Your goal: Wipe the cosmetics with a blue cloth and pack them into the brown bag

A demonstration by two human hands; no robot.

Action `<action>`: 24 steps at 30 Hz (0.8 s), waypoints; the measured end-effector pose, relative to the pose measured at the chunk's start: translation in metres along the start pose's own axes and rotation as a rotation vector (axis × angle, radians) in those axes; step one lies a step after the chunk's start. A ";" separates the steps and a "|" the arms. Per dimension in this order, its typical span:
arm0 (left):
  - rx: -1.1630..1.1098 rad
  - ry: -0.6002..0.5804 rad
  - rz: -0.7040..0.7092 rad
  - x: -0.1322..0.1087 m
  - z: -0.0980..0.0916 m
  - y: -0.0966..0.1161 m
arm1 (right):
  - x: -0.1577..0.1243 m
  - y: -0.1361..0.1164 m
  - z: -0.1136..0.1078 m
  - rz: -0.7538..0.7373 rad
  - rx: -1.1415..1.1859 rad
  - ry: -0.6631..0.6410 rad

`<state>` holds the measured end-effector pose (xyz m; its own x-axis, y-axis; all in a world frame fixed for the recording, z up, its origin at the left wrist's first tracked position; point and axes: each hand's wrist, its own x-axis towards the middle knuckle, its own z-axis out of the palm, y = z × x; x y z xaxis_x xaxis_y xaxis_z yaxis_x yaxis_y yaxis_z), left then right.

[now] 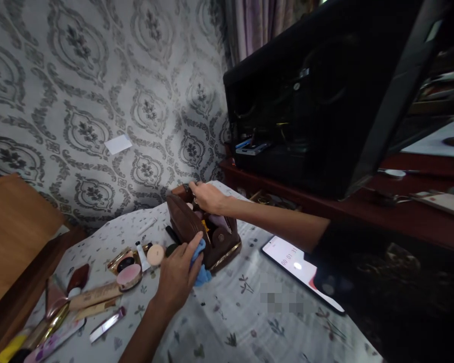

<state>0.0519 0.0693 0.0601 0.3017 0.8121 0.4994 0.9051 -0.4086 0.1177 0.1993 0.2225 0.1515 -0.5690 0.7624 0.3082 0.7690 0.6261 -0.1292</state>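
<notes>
A brown handbag (pixel 187 219) with gold zips stands unzipped on the patterned cloth, and some of its contents show inside. My right hand (pixel 210 197) reaches across to the bag's far end, its fingers closed on the edge near the strap. At the bag's near side, my left hand (pixel 178 272) is closed around a crumpled blue cloth (pixel 203 275) and rests against the brown side. Just left of that hand lie a round beige compact (pixel 155 254), a small white tube (pixel 142 256) and a pink round compact (pixel 129 277).
More cosmetics, including a beige tube (pixel 94 296) and a purple-white tube (pixel 55 343), lie at the left. A phone (pixel 300 272) with a lit timer lies to the right. Behind it stands a large black cabinet (pixel 325 101). Patterned wallpaper (pixel 98 75) covers the wall.
</notes>
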 end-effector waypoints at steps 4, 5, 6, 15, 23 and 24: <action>-0.027 0.007 0.002 -0.001 0.004 -0.001 | 0.010 0.000 0.009 0.022 0.004 -0.054; -0.033 0.012 0.003 -0.001 0.005 -0.001 | 0.012 0.000 0.010 0.028 0.008 -0.065; -0.040 0.016 0.005 -0.002 0.006 -0.002 | 0.014 0.001 0.011 0.034 0.012 -0.073; -0.127 0.058 -0.001 -0.004 0.012 0.002 | 0.031 0.010 0.018 0.008 0.006 -0.155; -0.146 0.066 0.002 -0.005 0.016 0.000 | 0.060 0.006 0.026 0.013 -0.014 -0.147; -0.138 0.059 0.002 -0.005 0.016 -0.001 | 0.063 0.006 0.027 0.019 -0.014 -0.144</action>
<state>0.0545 0.0720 0.0436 0.2815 0.7873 0.5486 0.8536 -0.4666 0.2315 0.1605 0.2787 0.1445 -0.5897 0.7901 0.1674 0.7831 0.6101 -0.1206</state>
